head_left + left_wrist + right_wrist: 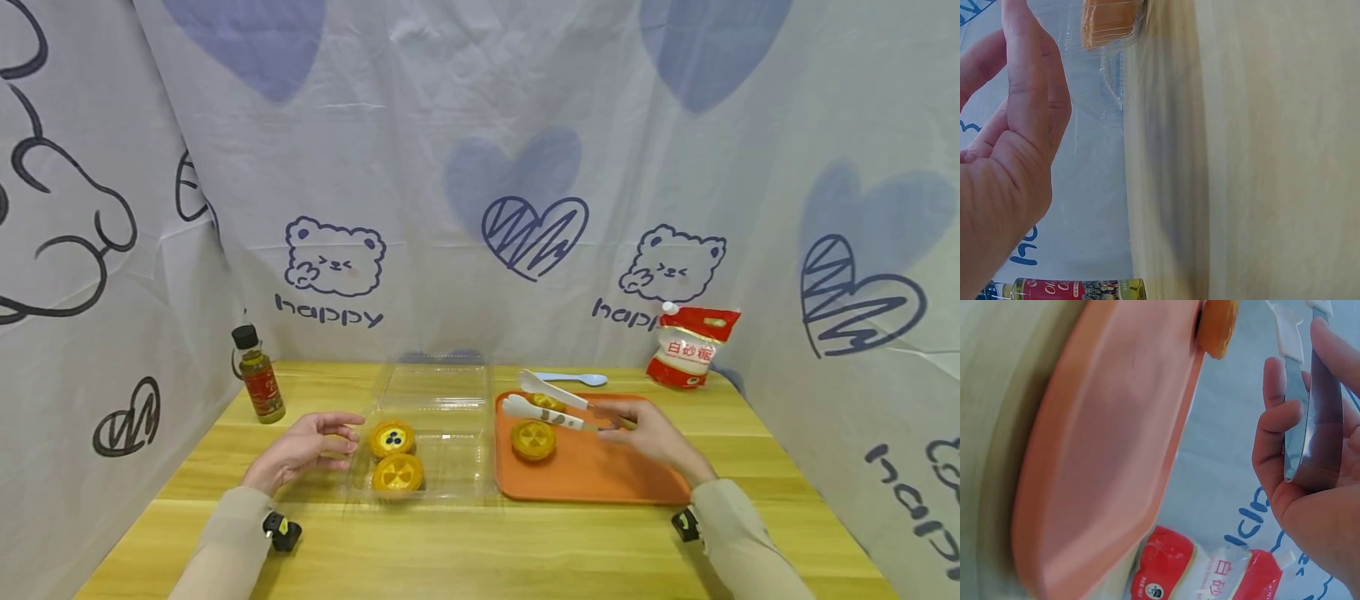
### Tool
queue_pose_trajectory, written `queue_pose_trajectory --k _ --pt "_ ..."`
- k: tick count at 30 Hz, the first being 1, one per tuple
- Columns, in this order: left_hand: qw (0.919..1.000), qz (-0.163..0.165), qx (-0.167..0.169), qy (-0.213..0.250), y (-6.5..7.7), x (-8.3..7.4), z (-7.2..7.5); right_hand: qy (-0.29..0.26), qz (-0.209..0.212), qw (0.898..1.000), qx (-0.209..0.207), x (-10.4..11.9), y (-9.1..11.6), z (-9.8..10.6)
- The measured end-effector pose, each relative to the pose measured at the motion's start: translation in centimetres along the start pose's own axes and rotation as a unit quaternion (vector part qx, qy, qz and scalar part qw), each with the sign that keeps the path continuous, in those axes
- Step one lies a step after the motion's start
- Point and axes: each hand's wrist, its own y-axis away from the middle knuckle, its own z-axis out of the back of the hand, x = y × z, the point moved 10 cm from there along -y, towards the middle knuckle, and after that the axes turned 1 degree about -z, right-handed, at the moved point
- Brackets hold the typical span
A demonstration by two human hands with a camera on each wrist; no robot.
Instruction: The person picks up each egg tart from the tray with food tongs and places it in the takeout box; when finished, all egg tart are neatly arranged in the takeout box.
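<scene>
My right hand [648, 433] grips a pair of tongs [551, 392], metal at the bend with white tips, spread apart above the orange tray [600, 475]. Below the tips, one egg tart [533, 440] sits on the tray, and another tart [547, 402] behind it is partly hidden by the tongs. In the right wrist view, the fingers and thumb wrap the metal tongs [1322, 437]. My left hand [311, 450], fingers loosely bent and holding nothing, hovers beside a clear plastic box [453, 450]. Inside its left side are a tart with dark berries [392, 439] and a plain-topped tart [398, 475].
An oil bottle [262, 379] stands at the back left. A bag of white sugar [690, 346] stands at the back right, behind the tray. A pale spoon [573, 378] lies behind the tray. Printed curtains [420, 183] enclose the wooden table [480, 550] at the back and sides.
</scene>
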Motion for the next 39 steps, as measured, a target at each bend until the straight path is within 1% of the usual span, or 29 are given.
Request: queue_pose_trajectory --k 5,9,13,17,24,27,32,34,39 --pt "1.0000 0.002 0.001 0.001 0.0 0.0 0.0 0.005 -0.026 1.000 -0.010 -0.5 0.2 0.6" --pt "1.0000 0.003 -0.003 -0.001 0.0 -0.1 0.1 0.022 -0.051 0.998 -0.017 -1.3 0.1 1.2" --pt "1.0000 0.003 -0.002 -0.004 0.0 -0.1 0.1 0.041 -0.064 0.997 -0.022 -1.8 0.0 1.7" --pt "1.0000 0.005 -0.002 -0.004 0.1 -0.1 0.1 0.056 -0.062 0.996 -0.029 -2.0 0.2 2.2" --pt "1.0000 0.003 -0.001 -0.006 0.1 -0.1 0.1 0.045 -0.046 0.997 -0.033 -2.4 0.4 2.7" --pt "1.0000 0.005 -0.001 -0.007 0.1 -0.1 0.1 0.049 -0.051 0.997 -0.036 -2.8 0.5 2.9" --pt "0.9999 0.006 -0.004 -0.010 0.0 -0.1 0.1 0.075 -0.066 0.994 -0.048 -3.3 0.6 3.3" --pt "0.9999 0.007 -0.005 -0.011 0.0 -0.1 0.1 0.080 -0.065 0.994 -0.047 -3.4 0.5 3.3" --pt "0.9999 0.009 -0.009 -0.010 0.0 -0.2 0.1 0.073 -0.057 0.995 -0.043 -3.9 0.5 3.1"
